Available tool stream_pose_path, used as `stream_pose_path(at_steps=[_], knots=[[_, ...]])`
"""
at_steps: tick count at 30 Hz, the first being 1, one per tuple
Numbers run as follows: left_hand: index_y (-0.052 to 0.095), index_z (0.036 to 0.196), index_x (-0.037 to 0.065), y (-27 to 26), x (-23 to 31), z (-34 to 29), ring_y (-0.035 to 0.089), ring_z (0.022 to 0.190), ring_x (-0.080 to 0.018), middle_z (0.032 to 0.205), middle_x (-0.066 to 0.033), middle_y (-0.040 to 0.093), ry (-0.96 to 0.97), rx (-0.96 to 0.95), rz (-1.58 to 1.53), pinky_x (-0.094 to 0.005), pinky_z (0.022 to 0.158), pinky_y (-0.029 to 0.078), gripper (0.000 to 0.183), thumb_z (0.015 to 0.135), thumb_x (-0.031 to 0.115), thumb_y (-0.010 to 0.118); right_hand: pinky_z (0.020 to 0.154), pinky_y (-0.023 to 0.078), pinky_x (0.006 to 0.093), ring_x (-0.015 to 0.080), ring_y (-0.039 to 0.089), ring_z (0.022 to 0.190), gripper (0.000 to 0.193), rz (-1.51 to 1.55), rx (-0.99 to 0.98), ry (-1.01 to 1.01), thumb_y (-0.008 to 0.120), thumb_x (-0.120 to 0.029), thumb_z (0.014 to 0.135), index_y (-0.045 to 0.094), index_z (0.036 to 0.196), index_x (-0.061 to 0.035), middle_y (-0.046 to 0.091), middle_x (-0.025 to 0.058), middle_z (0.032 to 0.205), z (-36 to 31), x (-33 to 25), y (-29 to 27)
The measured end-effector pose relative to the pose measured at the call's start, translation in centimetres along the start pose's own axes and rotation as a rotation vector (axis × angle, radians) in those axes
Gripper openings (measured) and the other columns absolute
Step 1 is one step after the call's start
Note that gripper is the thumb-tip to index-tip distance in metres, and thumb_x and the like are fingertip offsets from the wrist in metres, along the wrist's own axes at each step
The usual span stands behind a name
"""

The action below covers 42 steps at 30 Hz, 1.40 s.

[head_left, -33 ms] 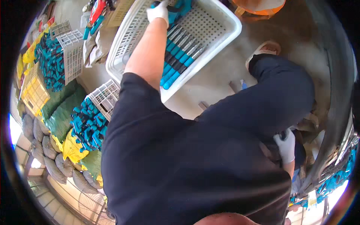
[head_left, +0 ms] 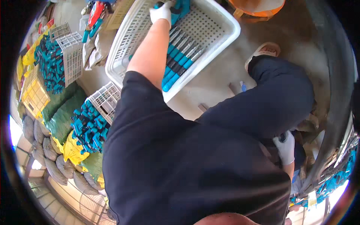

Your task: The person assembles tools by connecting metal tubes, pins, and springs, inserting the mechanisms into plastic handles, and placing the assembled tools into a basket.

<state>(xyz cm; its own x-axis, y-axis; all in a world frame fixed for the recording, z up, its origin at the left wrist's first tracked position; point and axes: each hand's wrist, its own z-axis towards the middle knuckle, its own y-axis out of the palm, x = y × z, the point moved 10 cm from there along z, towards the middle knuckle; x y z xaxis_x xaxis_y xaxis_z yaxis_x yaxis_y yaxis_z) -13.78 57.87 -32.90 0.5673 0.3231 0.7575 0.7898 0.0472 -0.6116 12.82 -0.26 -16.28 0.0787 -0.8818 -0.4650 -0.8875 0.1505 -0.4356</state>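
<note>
My left hand [head_left: 162,14], in a white glove, reaches into the far end of a white perforated plastic basket [head_left: 233,34]. Its fingers are closed round the dark part of a teal-and-black tool [head_left: 181,11], whose exact kind is partly hidden. Closer to me in the basket lies a row of teal rod-shaped tools [head_left: 179,63] with black grip sections and bare metal shafts. Low on the right, beside my bent leg, my right hand [head_left: 286,148] is gloved too and closed on something dark; only a small black end shows at the fingers.
An orange-rimmed container [head_left: 258,9] stands beyond the basket. To the left, white crates [head_left: 71,56] adjoin piles of teal parts [head_left: 90,125], with green sacks [head_left: 62,108] between. A dark curved edge [head_left: 333,93] runs along the right. Small loose pieces [head_left: 233,89] lie on the floor.
My left hand has shifted slightly right and nearer to me, still at the teal-and-black tool. My right hand stays almost in place; slightly more of the black end shows.
</note>
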Motion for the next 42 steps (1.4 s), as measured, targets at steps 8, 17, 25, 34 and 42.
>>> stream_pose_path(at_steps=[8, 17, 25, 34, 42], knots=[[0.052, 0.125, -0.002, 11.3, -3.0, 0.2, 0.062, 0.107, -0.0279, 0.118, -0.0181, 0.063, 0.040, -0.251, 0.245, -0.0352, 0.091, 0.047, 0.073, 0.066, 0.030, 0.080, 0.075, 0.049, 0.0389, 0.0374, 0.064, 0.086, 0.033, 0.067, -0.015, -0.007, 0.075, -0.010, 0.067, 0.063, 0.097, -0.0004, 0.067, 0.0186, 0.089, 1.0, 2.0, -0.1], [0.044, 0.136, -0.001, 17.4, -9.7, 3.3, 0.049, 0.126, -0.0323, 0.139, -0.0177, 0.048, 0.245, -0.472, 0.500, -0.0378, 0.105, 0.038, 0.070, 0.088, 0.049, 0.055, 0.074, 0.050, 0.0454, 0.0395, 0.063, 0.084, 0.038, -0.257, -0.254, -0.009, 0.077, -0.031, 0.070, 0.068, 0.090, -0.0012, 0.066, 0.0225, 0.090, 1.8, 0.5, 0.5], [0.047, 0.130, -0.003, 10.7, 0.0, -6.7, 0.060, 0.096, -0.0207, 0.116, -0.0119, 0.059, 0.048, -0.477, -0.223, -0.0335, 0.084, 0.049, 0.050, 0.084, 0.013, 0.062, 0.077, 0.049, 0.0430, 0.0350, 0.062, 0.088, 0.035, -0.485, -0.179, -0.192, 0.064, -0.039, 0.083, 0.065, 0.091, -0.0051, 0.063, 0.0176, 0.090, -0.3, -5.5, -0.7], [0.064, 0.098, -0.001, 0.3, 18.9, -26.3, 0.058, 0.068, -0.0093, 0.084, -0.0043, 0.063, 0.356, -0.946, -0.372, -0.0242, 0.064, 0.048, 0.018, 0.093, 0.012, 0.053, 0.081, 0.051, 0.0373, 0.0308, 0.063, 0.091, 0.028, -0.326, 0.088, -0.521, 0.064, -0.032, 0.086, 0.065, 0.102, -0.0089, 0.065, 0.0123, 0.098, -9.1, -12.1, -7.1], [0.063, 0.099, 0.000, -4.8, 44.0, -40.5, 0.057, 0.072, -0.0112, 0.081, -0.0056, 0.062, 1.522, -0.589, -0.373, -0.0245, 0.071, 0.046, 0.014, 0.091, 0.008, 0.055, 0.076, 0.051, 0.0335, 0.0271, 0.064, 0.083, 0.016, -0.204, 0.985, -0.738, 0.068, -0.009, 0.081, 0.067, 0.096, -0.0059, 0.066, 0.0115, 0.090, -18.3, -13.0, -22.4]])
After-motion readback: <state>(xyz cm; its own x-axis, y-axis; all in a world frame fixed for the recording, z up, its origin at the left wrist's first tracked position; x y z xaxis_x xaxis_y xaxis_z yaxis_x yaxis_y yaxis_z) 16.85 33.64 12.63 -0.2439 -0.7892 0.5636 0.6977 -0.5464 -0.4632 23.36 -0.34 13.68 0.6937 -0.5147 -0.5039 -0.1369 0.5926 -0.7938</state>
